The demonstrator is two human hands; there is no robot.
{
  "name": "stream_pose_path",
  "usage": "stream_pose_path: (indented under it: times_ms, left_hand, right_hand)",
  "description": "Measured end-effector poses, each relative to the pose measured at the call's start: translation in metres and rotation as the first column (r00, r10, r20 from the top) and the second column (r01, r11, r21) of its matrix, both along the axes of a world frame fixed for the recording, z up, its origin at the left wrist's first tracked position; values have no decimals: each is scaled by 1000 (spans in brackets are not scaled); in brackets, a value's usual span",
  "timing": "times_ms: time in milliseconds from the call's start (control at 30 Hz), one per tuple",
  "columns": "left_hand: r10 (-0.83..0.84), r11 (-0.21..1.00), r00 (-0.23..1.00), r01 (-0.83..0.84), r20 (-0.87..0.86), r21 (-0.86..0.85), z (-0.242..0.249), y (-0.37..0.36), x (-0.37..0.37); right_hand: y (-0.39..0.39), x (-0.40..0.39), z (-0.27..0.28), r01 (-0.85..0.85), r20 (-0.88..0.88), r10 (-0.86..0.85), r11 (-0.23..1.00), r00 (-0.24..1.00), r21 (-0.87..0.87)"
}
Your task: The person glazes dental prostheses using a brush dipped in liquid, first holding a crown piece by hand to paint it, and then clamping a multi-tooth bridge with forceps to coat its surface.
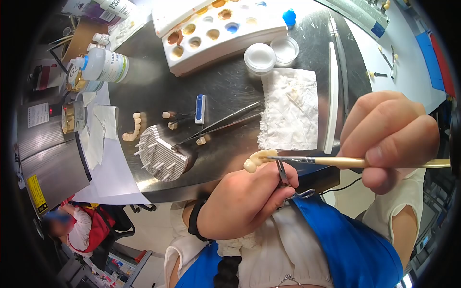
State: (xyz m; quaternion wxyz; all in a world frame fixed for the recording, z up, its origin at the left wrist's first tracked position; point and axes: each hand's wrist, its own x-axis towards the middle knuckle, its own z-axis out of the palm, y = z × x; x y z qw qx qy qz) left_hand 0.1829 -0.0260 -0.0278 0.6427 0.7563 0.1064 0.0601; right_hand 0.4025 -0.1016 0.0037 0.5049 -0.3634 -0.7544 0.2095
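Note:
My left hand (247, 201) is closed around metal locking forceps (282, 176), whose ring handle shows below the fingers. At their tip sits a curved row of several cream dental crowns (259, 159). My right hand (391, 139) pinches a thin paintbrush (343, 162) with a pale wooden handle. The brush lies level, its dark bristle tip touching or just over the crowns. A folded white tissue (290, 110), stained in the middle, lies on the dark metal table (225, 180) beyond my hands.
A white palette (216, 53) with coloured wells stands at the back, beside a round white jar (260, 58). A pegged firing tray (161, 156), tweezers (221, 125) and another crown row (134, 127) lie left. Bottles (105, 65) stand far left. A seated person (79, 225) is lower left.

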Motion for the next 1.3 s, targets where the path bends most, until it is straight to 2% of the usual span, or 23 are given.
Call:
stream_pose_path:
  times_ms: [33,133,233,333,433,533,633,767,900,1067,1167,1300]
  left_hand:
    - [-1,1000,1000,1,0,-1,0,0,0]
    - [-21,999,999,21,-24,29,-1,0,-2]
    - [15,1000,999,-14,-33,21,0,-3,-1]
    - [36,999,999,-36,6,20,-1,-2,0]
    - [-8,998,1000,7,25,57,-1,0,0]
    - [-7,1000,1000,7,11,26,0,0,1]
    - [-7,999,1000,6,21,48,-1,0,1]
    - [-7,998,1000,7,3,67,0,0,-1]
    - [-29,998,999,31,-37,52,1,0,0]
    - [-29,997,999,31,-33,75,1,0,0]
    - [-33,996,999,35,-37,78,1,1,-1]
    - [-31,996,999,34,-34,83,2,1,0]
  right_hand:
    - [1,-1,1,25,-4,-24,1000,1000,13]
    - [4,1,7,-36,110,44,997,993,-70]
    - [3,6,5,-115,25,117,992,993,-57]
    - [3,11,7,-211,70,217,973,974,-90]
    - [0,9,7,-79,-22,77,992,997,-103]
    - [3,6,9,-120,84,131,985,988,-126]
    - [0,0,2,-5,1,5,998,1000,-58]
    - [-1,9,7,-134,65,141,986,988,-101]
    - [-2,4,0,-44,-8,44,998,999,-49]
    - [0,2,1,-39,78,39,999,996,5]
    - [-2,1,3,-2,77,6,999,997,-49]
    - [-1,2,0,-40,12,40,999,999,-18]
